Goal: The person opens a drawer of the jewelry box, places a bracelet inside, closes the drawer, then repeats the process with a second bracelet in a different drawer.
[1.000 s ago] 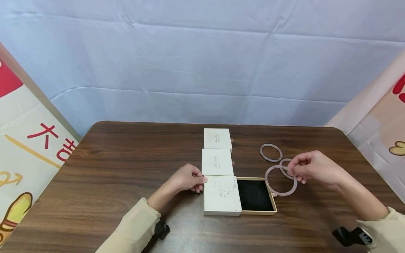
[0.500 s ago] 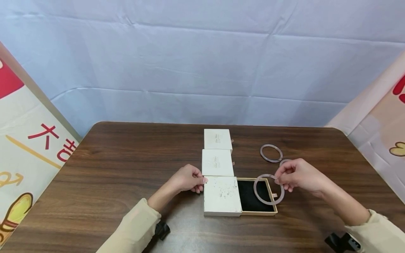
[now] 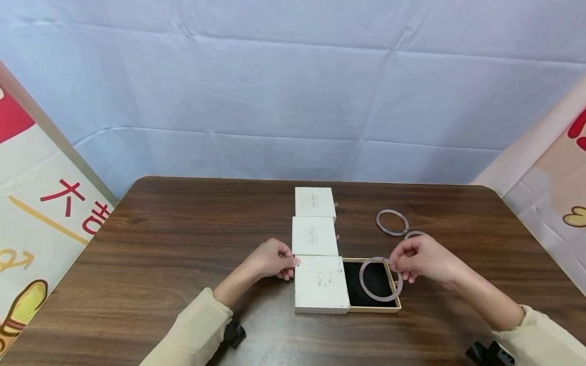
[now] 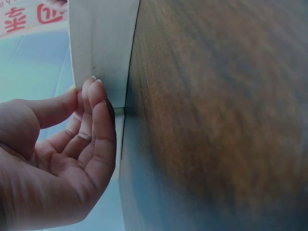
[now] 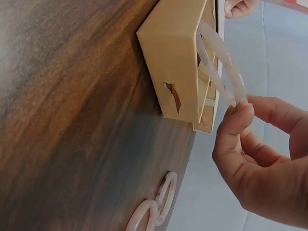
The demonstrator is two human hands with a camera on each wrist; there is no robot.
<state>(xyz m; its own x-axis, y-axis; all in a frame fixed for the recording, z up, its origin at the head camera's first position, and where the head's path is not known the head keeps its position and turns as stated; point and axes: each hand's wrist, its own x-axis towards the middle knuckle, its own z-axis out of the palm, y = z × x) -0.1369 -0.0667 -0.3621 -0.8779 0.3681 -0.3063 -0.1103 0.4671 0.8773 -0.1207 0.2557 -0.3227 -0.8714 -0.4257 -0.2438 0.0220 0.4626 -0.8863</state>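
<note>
Bangle (image 3: 361, 279) shifted left and nearer since the earlier frame, its rim pinched between thumb and fingers of the right hand (image 3: 423, 259), over the black-lined drawer (image 3: 353, 295); left hand (image 3: 273, 258) grips the white sleeve (image 3: 320, 287) at its far-left corner

On your table (image 3: 183, 218), front to back: near box (image 3: 320, 284), middle box (image 3: 314, 236), far box (image 3: 314, 202). The near box's drawer (image 3: 373, 309) extends right, with bangle A (image 5: 230, 62) at its opening in your right hand (image 3: 423, 260). Your left hand (image 3: 270, 259) touches that box's left edge. Behind the drawer: bangle B (image 3: 414, 233), bangle C (image 3: 396, 233).
</note>
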